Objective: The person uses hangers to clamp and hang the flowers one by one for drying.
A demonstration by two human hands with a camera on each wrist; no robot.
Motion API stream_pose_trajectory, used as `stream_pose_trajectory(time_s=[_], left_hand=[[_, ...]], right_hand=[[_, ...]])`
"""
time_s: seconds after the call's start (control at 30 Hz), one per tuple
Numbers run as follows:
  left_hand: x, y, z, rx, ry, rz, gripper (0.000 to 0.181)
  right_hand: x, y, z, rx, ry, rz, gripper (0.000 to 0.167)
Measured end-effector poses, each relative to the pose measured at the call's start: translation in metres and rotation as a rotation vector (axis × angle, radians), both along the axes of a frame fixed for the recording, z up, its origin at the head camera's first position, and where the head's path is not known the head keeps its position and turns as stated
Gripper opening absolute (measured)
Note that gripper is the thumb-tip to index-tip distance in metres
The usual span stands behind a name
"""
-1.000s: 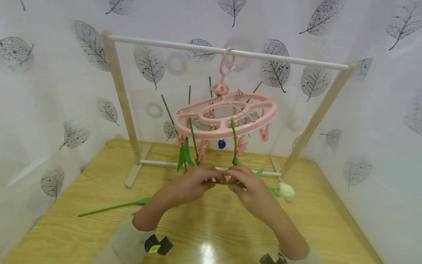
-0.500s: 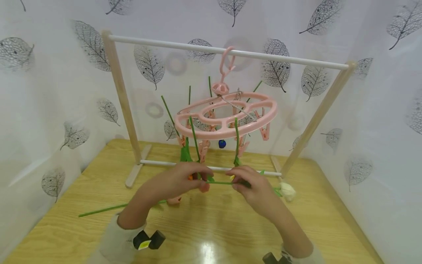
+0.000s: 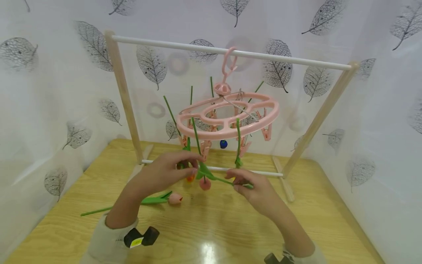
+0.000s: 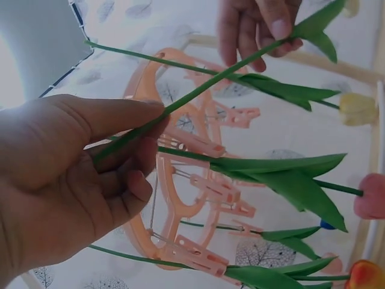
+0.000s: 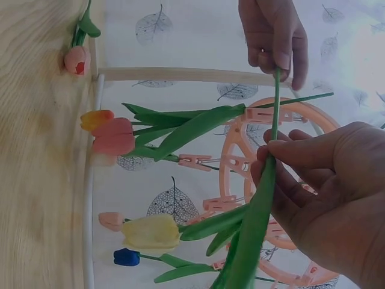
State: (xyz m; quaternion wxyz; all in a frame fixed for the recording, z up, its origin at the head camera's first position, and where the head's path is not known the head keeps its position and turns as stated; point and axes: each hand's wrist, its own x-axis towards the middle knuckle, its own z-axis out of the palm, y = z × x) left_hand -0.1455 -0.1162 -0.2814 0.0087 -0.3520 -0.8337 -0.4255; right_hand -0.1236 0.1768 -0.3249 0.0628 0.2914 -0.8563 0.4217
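Note:
Between both hands runs the green stem (image 4: 204, 84) of an artificial tulip. My left hand (image 3: 165, 170) pinches it near its cut end, between thumb and fingers. Farther along, my right hand (image 3: 255, 187) pinches the same stem just below its leaf (image 5: 255, 223). Only a pale sliver of bloom (image 4: 351, 6) shows in the left wrist view; in the head view the right hand hides it. Just beyond the hands hangs a pink clip hanger (image 3: 227, 132), with several tulips clipped bloom-down. Among them are a pink bloom (image 3: 205, 184), a blue bloom (image 3: 223, 144) and a yellow bloom (image 5: 150, 232).
A wooden stand with a white top rod (image 3: 184, 46) carries the hanger. One pink tulip (image 3: 175, 198) lies on the wooden table (image 3: 184, 238), left of the middle. A vacant clip (image 3: 266, 132) hangs at the hanger's right. Leaf-print curtains surround the table.
My left hand has moved left along the stem, away from my right hand, uncovering the pink tulip on the table. The white bloom at the right has gone out of sight behind my right hand.

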Motion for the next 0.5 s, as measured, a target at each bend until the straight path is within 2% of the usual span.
stream_pose_trajectory(time_s=[0.1, 0.3, 0.5], left_hand=[[0.0013, 0.0028, 0.0004, 0.051, 0.061, 0.008, 0.030], [0.0020, 0.0064, -0.0012, 0.165, 0.102, 0.045, 0.040], [0.0032, 0.0082, -0.0024, 0.352, 0.148, 0.120, 0.048]], right_hand=[[-0.0003, -0.0008, -0.0013, -0.017, -0.012, 0.022, 0.055], [-0.0005, -0.0035, -0.0040, -0.041, -0.002, 0.052, 0.060], [0.0036, -0.0022, -0.0010, -0.068, -0.043, 0.043, 0.060]])
